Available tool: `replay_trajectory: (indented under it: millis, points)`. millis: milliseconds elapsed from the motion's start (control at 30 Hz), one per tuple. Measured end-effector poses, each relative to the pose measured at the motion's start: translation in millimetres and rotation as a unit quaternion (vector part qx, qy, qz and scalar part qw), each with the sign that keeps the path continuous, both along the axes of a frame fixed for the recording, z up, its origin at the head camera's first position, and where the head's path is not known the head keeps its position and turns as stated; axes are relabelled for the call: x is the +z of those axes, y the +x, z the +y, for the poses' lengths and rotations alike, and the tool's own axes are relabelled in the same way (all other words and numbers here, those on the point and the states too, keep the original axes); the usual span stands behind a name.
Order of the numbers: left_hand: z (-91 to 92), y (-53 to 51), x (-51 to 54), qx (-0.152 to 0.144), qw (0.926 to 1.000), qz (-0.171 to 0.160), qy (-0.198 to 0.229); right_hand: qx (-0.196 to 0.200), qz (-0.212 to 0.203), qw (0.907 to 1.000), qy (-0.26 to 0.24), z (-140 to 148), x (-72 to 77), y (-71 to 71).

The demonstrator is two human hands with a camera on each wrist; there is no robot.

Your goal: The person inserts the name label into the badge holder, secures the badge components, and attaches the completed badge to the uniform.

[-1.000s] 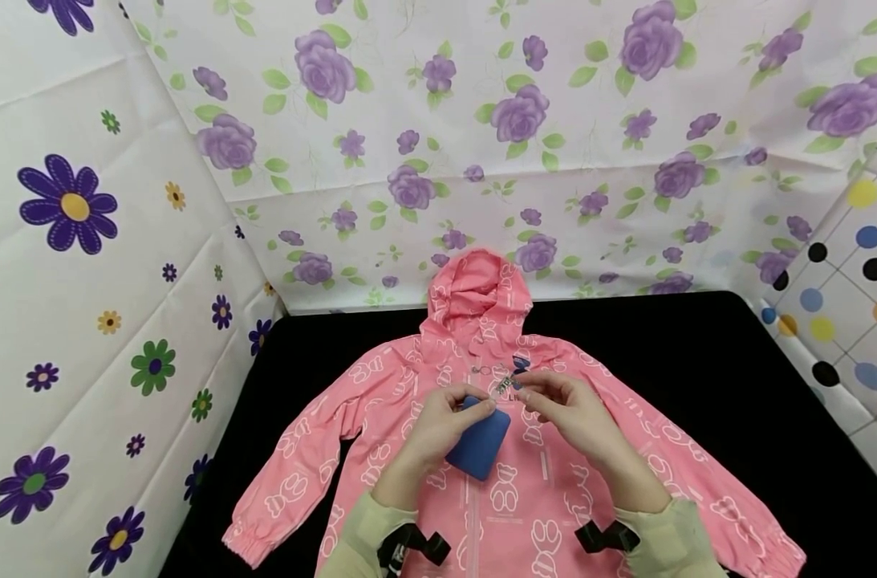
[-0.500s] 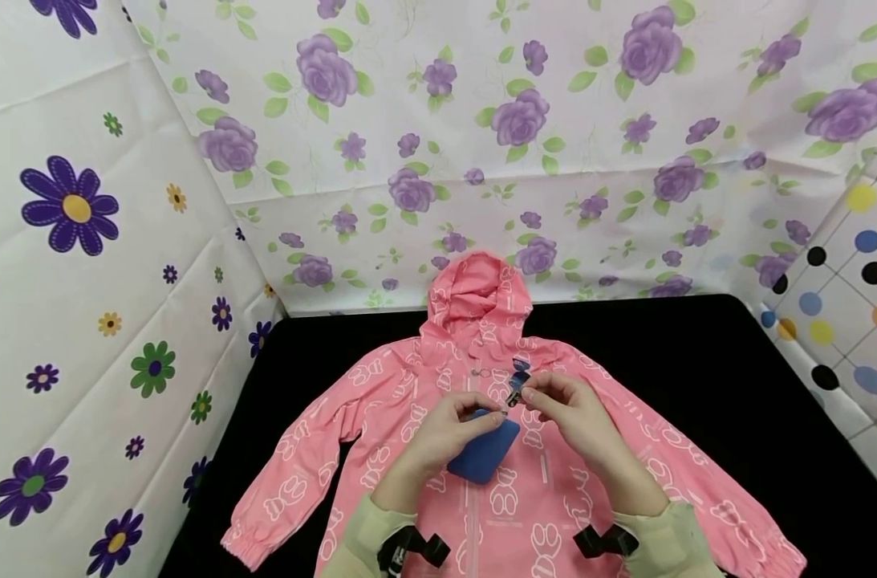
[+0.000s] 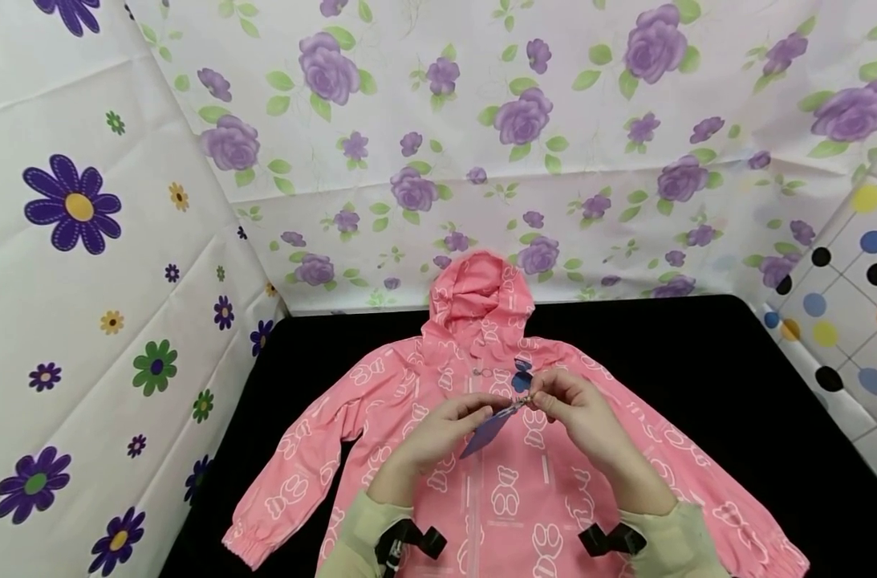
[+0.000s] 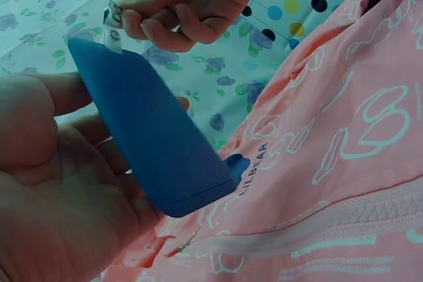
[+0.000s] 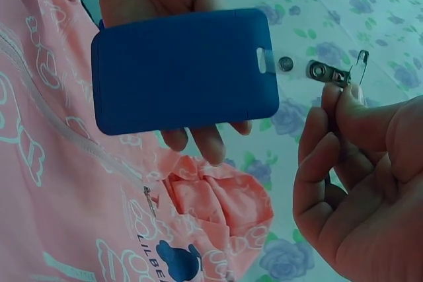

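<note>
A blue badge holder (image 5: 185, 70) is held above the pink jacket by my left hand (image 3: 438, 429), its palm and fingers behind the case in the right wrist view. Through the slot at its end runs a clear strap (image 5: 266, 61) with a metal snap (image 5: 285, 64). My right hand (image 3: 575, 409) pinches a small metal clip (image 5: 330, 72) between thumb and index finger. From that clip an opened-looking safety pin (image 5: 363, 64) sticks out. The holder looks tilted, nearly edge-on, in the head view.
Beneath both hands the pink hooded jacket (image 3: 380, 369) lies spread on a black table (image 3: 662, 345), sleeves out and hood at the back. A blue bear print (image 5: 178, 259) marks its chest. Floral sheets (image 3: 409, 120) wall the back and sides.
The blue badge holder has turned from facing upward to nearly edge-on. My left hand has come slightly rightward, bringing the holder's end closer to my right fingers, which keep the metal clip.
</note>
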State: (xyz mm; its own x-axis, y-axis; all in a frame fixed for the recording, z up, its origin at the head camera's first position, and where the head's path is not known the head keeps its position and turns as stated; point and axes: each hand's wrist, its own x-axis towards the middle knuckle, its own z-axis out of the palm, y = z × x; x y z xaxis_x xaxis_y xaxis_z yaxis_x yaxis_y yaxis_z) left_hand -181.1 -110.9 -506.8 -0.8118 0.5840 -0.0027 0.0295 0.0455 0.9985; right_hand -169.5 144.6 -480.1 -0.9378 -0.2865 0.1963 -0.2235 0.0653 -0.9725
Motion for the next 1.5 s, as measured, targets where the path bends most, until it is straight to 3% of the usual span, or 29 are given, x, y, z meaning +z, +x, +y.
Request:
replay_trajectory:
  millis: [133, 200, 467, 667, 967, 1267, 1500]
  points:
    - [-1.8, 0.3, -0.8, -0.038, 0.9990, 0.002, 0.022, 0.033, 0.020, 0.9992, -0.005, 3, -3.2, -1.4]
    - [-1.9, 1.0, 0.5, -0.043, 0.9989, -0.003, 0.020, 0.038, 0.022, 0.9990, -0.007, 4, -4.7, -2.2]
    - [1.7, 2.2, -2.2, 0.006, 0.9998, -0.018, -0.010, 0.042, 0.015, 0.9988, 0.018, 6, -7.9, -6.0]
    - [3.0, 1.2, -6.6, 0.016, 0.9999, -0.004, -0.003, 0.063, 0.033, 0.9967, 0.040, 10, -9.7, -7.8]
    - [1.5, 2.4, -2.4, 0.024, 0.9993, -0.014, 0.026, 0.017, 0.005, 0.9982, 0.057, 11, -7.3, -6.9]
    - [1.7, 4.1, 1.3, 0.051, 0.9977, -0.036, 0.025, 0.005, -0.035, 0.9992, 0.019, 10, 0.1, -5.6]
    - [1.7, 4.6, 1.5, 0.070, 0.9957, -0.049, 0.035, -0.021, -0.056, 0.9981, 0.018, 10, 2.5, -5.2]
